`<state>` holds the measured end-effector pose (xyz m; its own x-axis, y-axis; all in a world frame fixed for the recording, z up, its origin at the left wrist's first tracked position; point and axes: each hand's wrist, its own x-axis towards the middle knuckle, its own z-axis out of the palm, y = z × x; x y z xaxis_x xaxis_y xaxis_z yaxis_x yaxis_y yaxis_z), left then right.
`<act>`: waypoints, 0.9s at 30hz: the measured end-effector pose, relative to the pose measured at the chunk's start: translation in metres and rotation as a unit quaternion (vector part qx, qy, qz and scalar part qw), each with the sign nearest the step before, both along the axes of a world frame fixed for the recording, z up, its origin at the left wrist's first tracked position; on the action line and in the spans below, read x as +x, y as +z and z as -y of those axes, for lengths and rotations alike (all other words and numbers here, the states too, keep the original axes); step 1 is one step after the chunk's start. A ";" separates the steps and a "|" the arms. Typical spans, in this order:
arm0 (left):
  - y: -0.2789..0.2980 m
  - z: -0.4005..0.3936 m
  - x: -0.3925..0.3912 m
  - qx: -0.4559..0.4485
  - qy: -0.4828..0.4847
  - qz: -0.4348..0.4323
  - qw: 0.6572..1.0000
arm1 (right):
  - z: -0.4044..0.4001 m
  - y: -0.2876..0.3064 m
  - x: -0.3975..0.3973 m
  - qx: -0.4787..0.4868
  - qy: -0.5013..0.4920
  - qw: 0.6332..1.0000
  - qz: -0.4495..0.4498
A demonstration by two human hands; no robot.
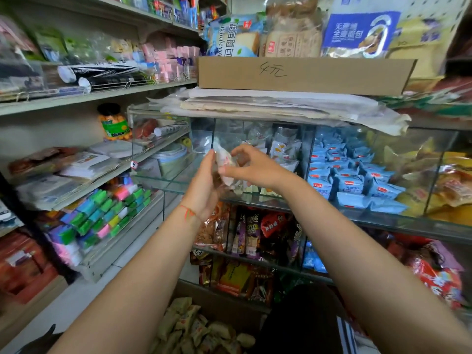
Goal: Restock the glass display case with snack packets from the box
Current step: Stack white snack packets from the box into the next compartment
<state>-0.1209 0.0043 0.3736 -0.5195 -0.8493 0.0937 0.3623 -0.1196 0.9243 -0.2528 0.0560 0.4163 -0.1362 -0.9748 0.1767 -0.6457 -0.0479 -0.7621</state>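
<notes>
snack packets (224, 167) are gripped between both hands at the open front of the glass display case (178, 180); left hand (204, 185) cups them, right hand (247, 164) pinches one; the box (194, 328) below is seen well filled, so much restocking is judged left

Two hands (204, 185), one held packet (224, 162), one cardboard box (304, 75).

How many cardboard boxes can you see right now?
2: one marked cardboard box on papers atop the glass display case, one box of snack packets at the bottom edge. Others may be hidden.
</notes>
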 end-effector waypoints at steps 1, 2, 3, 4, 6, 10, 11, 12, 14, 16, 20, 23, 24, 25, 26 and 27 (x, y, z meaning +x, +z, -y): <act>0.004 -0.003 -0.005 -0.008 -0.003 -0.001 1.000 | 0.000 -0.001 -0.003 -0.009 -0.015 1.000 0.000; 0.009 -0.006 -0.007 -0.014 -0.003 0.003 1.000 | 0.001 -0.002 -0.006 -0.022 -0.031 0.999 0.006; 0.011 -0.007 -0.011 -0.027 0.004 0.021 0.999 | 0.001 -0.002 -0.011 -0.035 -0.048 0.998 0.019; 0.014 -0.008 -0.015 -0.047 0.018 0.049 0.998 | 0.001 -0.002 -0.017 -0.045 -0.070 0.996 0.036; 0.013 -0.005 -0.023 -0.115 0.068 0.129 0.983 | 0.002 0.000 -0.029 -0.054 -0.118 0.991 0.036; -0.002 0.012 -0.037 -0.349 0.132 0.314 0.873 | 0.005 0.008 -0.050 -0.049 -0.191 0.971 -0.135; -0.005 0.016 -0.040 -0.389 0.123 0.364 0.837 | 0.006 0.010 -0.055 -0.027 -0.195 0.960 -0.197; -0.007 0.021 -0.042 -0.410 0.112 0.410 0.807 | 0.009 0.012 -0.059 0.008 -0.196 0.948 -0.250; -0.011 0.027 -0.047 -0.421 0.091 0.481 0.764 | 0.013 0.013 -0.062 0.085 -0.187 0.924 -0.323; -0.015 0.031 -0.051 -0.422 0.073 0.518 0.740 | 0.019 0.010 -0.061 0.143 -0.173 0.903 -0.367; -0.020 0.035 -0.053 -0.424 0.068 0.529 0.732 | 0.034 -0.002 -0.060 0.234 -0.133 0.872 -0.408; -0.019 0.036 -0.053 -0.430 0.060 0.529 0.729 | 0.039 -0.014 -0.064 0.262 -0.124 0.863 -0.415; -0.020 0.038 -0.054 -0.432 0.052 0.534 0.725 | 0.039 -0.019 -0.066 0.260 -0.133 0.865 -0.408; -0.022 0.040 -0.054 -0.438 0.042 0.542 0.716 | 0.040 -0.024 -0.067 0.253 -0.146 0.867 -0.403; -0.023 0.042 -0.056 -0.443 0.032 0.551 0.707 | 0.040 -0.028 -0.067 0.240 -0.163 0.870 -0.399; -0.025 0.044 -0.057 -0.446 0.021 0.560 0.698 | 0.040 -0.032 -0.067 0.226 -0.183 0.869 -0.401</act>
